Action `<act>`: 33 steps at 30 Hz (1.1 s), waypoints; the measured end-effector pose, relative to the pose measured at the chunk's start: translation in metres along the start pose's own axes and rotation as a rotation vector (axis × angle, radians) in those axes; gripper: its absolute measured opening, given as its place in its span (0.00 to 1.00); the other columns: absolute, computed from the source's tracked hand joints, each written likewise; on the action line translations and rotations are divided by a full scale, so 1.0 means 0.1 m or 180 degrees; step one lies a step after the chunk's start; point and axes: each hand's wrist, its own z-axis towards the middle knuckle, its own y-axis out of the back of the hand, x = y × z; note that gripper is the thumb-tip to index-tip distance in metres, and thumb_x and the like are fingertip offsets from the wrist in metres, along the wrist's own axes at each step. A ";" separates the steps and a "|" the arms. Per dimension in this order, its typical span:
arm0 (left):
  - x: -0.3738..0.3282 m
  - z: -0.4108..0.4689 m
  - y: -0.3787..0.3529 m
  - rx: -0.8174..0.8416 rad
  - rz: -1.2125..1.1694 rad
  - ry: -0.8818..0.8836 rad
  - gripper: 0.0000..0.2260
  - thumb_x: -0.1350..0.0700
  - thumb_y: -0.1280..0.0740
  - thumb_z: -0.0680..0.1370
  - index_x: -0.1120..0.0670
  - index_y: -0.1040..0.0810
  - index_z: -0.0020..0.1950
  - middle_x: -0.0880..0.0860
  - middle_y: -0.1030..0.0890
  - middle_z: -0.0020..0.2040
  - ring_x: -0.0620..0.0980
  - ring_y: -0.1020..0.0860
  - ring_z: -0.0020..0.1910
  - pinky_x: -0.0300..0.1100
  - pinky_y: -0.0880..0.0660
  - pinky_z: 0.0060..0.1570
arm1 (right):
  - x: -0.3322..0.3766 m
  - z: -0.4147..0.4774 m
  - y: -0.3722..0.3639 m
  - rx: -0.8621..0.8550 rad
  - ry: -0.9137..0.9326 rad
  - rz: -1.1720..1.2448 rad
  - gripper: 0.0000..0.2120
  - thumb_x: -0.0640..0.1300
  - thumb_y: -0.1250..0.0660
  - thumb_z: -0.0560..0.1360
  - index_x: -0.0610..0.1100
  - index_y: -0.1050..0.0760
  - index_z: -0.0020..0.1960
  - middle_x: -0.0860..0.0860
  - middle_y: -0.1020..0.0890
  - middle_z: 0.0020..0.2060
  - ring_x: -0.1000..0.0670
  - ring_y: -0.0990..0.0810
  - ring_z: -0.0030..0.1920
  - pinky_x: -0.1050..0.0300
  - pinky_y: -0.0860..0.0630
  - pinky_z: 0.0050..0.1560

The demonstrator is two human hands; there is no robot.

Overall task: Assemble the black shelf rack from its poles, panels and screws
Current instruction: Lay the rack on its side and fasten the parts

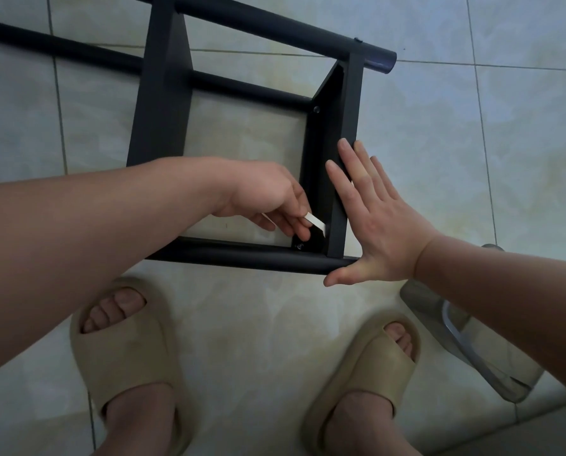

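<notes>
left hand (262,195) grip pinches a white strip (315,221) by the panel (327,136); right hand (380,225) flat against it.

Bare forearms (94,218) and feet in chunky beige foam slides (123,357) — open-toed, thick-soled, smooth-surfaced.

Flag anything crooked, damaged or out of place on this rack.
Nothing stands out. The black shelf rack lies on its side on the floor tiles, its panels sitting square between the poles, with no visible damage.

Three poles (275,28), two panels (163,93), two hands (378,218), one tool (314,221), two beige slippers (123,357), one clear sandal (472,350)
</notes>
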 end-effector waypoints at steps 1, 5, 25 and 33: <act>0.00 -0.01 0.01 0.0029 0.0025 0.0003 0.09 0.60 0.38 0.82 0.53 0.20 0.45 0.51 0.13 0.47 0.44 0.17 0.45 0.43 0.27 0.49 | 0.00 0.00 0.00 0.0003 -0.0003 -0.0003 0.65 0.84 0.47 0.66 0.36 0.57 0.82 0.36 0.57 0.81 0.35 0.61 0.81 0.31 0.52 0.79; 0.02 -0.03 0.02 0.0110 0.0136 0.0018 0.09 0.60 0.37 0.82 0.53 0.19 0.46 0.51 0.13 0.47 0.44 0.17 0.45 0.42 0.27 0.49 | 0.00 0.00 0.01 0.0022 -0.0026 0.0004 0.65 0.84 0.47 0.66 0.36 0.57 0.82 0.36 0.58 0.81 0.35 0.61 0.81 0.31 0.52 0.79; 0.05 -0.11 0.09 -0.0785 0.1605 -0.0819 0.09 0.56 0.32 0.80 0.44 0.15 0.48 0.39 0.15 0.40 0.33 0.21 0.42 0.25 0.30 0.40 | -0.01 0.00 -0.01 -0.0013 0.0007 0.0032 0.64 0.84 0.47 0.66 0.37 0.58 0.82 0.36 0.58 0.81 0.35 0.61 0.81 0.32 0.52 0.79; 0.07 -0.09 -0.05 -0.0812 0.0816 -0.1171 0.09 0.58 0.30 0.79 0.43 0.17 0.43 0.42 0.15 0.40 0.35 0.19 0.43 0.27 0.26 0.45 | -0.01 0.00 -0.01 -0.0016 0.0003 0.0015 0.65 0.84 0.47 0.66 0.36 0.57 0.82 0.36 0.58 0.81 0.35 0.61 0.81 0.31 0.52 0.79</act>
